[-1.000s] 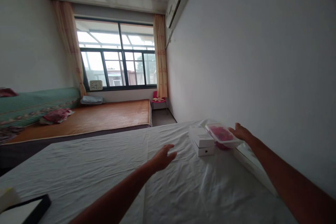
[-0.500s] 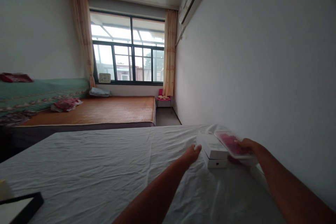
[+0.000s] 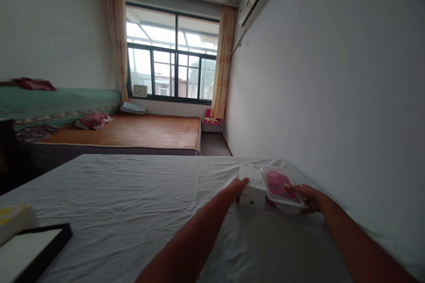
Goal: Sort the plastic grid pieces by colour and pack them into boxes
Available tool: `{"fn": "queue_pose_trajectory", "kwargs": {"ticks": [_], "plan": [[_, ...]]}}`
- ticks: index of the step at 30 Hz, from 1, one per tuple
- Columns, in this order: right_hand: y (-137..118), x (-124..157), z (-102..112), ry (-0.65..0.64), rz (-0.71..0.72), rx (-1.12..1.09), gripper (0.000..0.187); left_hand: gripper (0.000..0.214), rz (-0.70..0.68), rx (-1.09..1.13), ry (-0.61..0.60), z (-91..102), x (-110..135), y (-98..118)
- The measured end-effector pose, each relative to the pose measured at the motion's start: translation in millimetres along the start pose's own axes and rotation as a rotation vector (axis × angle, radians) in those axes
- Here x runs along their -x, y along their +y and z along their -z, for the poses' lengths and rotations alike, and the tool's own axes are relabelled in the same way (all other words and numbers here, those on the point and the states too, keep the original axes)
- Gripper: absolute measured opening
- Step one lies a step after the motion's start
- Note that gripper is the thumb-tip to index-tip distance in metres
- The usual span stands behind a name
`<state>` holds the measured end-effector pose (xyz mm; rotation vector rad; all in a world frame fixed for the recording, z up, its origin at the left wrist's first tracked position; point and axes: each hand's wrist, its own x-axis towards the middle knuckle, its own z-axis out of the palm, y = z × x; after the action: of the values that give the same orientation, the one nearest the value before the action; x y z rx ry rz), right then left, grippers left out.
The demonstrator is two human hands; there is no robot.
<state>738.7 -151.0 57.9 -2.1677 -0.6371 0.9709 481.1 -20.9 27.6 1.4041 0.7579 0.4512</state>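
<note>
My right hand [image 3: 307, 196] grips the right edge of a clear plastic container [image 3: 276, 182], thumb on top and other fingers underneath. Pink-red contents show through its lid, their kind unclear. Just left of it, on the cloth-covered table, two white boxes are stacked, the upper white box [image 3: 255, 185] over a lower white box [image 3: 251, 202]. Against the left side of the upper box, my left hand [image 3: 239, 185] has its thumb on the top edge; its other fingers are mostly hidden. The container is tilted close beside the boxes.
A wrinkled grey-white cloth [image 3: 149, 190] covers the table. At the near left lie a black-edged white tray or lid [image 3: 29, 247] and a yellow-and-white box [image 3: 16, 219]. A wall [image 3: 332, 75] runs along the right; a bed [image 3: 149, 132] stands beyond the table.
My left hand has come from beside the white boxes onto the upper one. The right hand has brought the plastic container leftward, nearer the boxes. The camera view has shifted slightly.
</note>
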Motion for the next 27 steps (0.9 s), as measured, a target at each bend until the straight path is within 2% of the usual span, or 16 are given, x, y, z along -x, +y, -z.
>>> {"fn": "queue_pose_trajectory", "kwargs": {"ticks": [5, 8, 12, 18, 23, 27], "plan": [[-2, 15, -34, -0.062, 0.070, -0.050, 0.059, 0.044, 0.064, -0.045, 0.119, 25.4, 23, 1], [-15, 26, -66, -0.093, 0.118, -0.066, 0.058, 0.038, 0.097, -0.063, 0.185, 54.8, 47, 2], [-51, 50, -130, -0.232, 0.170, -0.117, 0.055, 0.035, 0.129, -0.081, 0.284, 117.1, 91, 3], [-113, 86, -247, -0.374, 0.232, -0.079, 0.056, 0.037, 0.177, -0.151, 0.478, 222.0, 167, -8], [-146, 111, -343, -0.455, 0.303, -0.020, 0.063, 0.044, 0.253, -0.226, 0.621, 301.7, 226, -23], [-171, 134, -408, -0.508, 0.368, -0.007, 0.068, 0.046, 0.285, -0.331, 0.710, 361.8, 263, -25]]}}
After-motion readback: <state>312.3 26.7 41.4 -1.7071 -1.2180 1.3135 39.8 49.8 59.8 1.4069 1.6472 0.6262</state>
